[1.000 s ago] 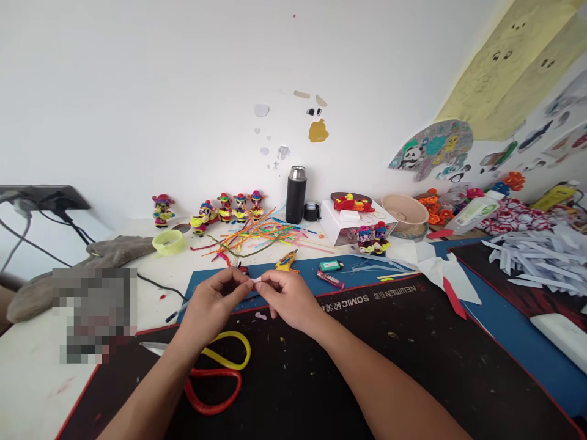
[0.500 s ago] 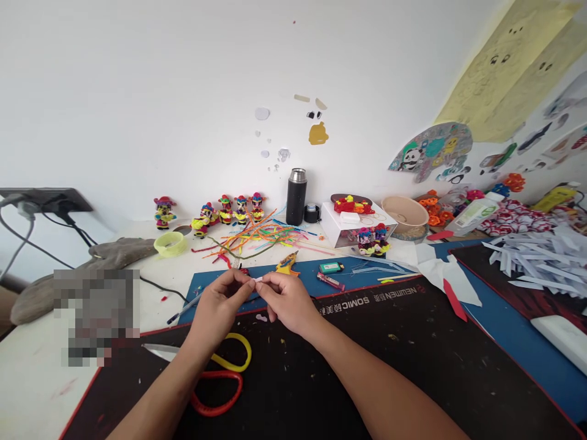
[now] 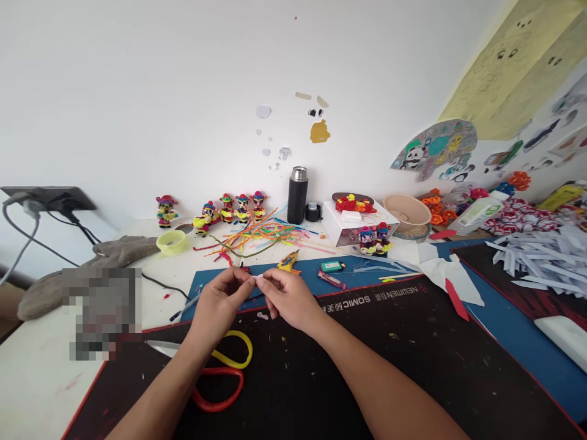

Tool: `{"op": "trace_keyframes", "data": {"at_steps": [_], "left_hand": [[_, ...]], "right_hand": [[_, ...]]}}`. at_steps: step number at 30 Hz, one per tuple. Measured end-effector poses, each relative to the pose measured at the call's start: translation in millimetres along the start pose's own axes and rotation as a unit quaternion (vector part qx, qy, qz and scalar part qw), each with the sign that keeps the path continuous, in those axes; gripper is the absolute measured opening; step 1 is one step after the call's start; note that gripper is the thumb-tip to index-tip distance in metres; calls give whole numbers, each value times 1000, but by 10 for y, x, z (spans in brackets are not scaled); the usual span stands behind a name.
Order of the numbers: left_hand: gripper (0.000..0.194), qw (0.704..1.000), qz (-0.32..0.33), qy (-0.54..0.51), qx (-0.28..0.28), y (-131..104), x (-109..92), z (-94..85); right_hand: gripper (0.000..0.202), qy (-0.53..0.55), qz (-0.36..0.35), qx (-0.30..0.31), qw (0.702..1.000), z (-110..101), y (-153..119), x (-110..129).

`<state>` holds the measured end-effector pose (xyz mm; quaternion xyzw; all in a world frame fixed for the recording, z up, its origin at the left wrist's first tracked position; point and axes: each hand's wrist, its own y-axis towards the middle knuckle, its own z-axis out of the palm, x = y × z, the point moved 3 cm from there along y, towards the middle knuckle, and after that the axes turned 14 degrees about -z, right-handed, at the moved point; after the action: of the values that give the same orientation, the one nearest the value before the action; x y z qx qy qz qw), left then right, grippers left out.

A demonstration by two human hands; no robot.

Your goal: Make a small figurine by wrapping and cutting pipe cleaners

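Held between the fingertips of both hands is a tiny white strip (image 3: 258, 278), perhaps paper; most of it is hidden by the fingers. My left hand (image 3: 224, 299) pinches it from the left and my right hand (image 3: 290, 298) from the right, thumbs and forefingers almost touching. Another small white piece (image 3: 263, 316) lies on the black mat (image 3: 348, 366) just below the hands. Under my left forearm rest scissors with one yellow and one red handle (image 3: 219, 406), their blade (image 3: 161, 347) pointing left. Just beyond the hands lies a yellow glue gun (image 3: 288, 263).
Behind lie colourful pipe cleaners (image 3: 257, 235), several small figures (image 3: 227, 208), a black flask (image 3: 298, 198) and a white box (image 3: 342, 229). Two lighters (image 3: 332, 267) lie on the blue mat (image 3: 362, 278). White paper strips (image 3: 541, 260) are heaped at right. Yellow tape (image 3: 172, 243) stands left.
The view has shifted slightly. Both hands keep the same pinch on the white strip, with hardly any movement; less of the strip shows between the fingers.
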<state>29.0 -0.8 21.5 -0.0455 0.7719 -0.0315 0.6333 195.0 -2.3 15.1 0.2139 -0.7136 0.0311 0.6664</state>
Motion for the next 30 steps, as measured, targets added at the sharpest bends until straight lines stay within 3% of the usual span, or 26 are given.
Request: {"op": "trace_keyframes", "data": {"at_steps": [10,13,16,22,30], "left_hand": [[36,999,-9,27,41,-11,3,65],[39,999,-26,-1,47,-6,-4,58],[41,993,-65,-40,90,4,26,71],[44,951,-166,-177,192,-31,93,151],[42,899,-234,-295,222,-46,122,184]], "right_hand": [[21,1,-1,-58,998,-69,20,-49],[26,-1,1,-63,998,-84,18,-40],[28,5,-6,-67,998,-101,22,-19],[35,48,-6,-56,997,-91,27,0],[39,79,1,-54,995,-75,40,-28]]}}
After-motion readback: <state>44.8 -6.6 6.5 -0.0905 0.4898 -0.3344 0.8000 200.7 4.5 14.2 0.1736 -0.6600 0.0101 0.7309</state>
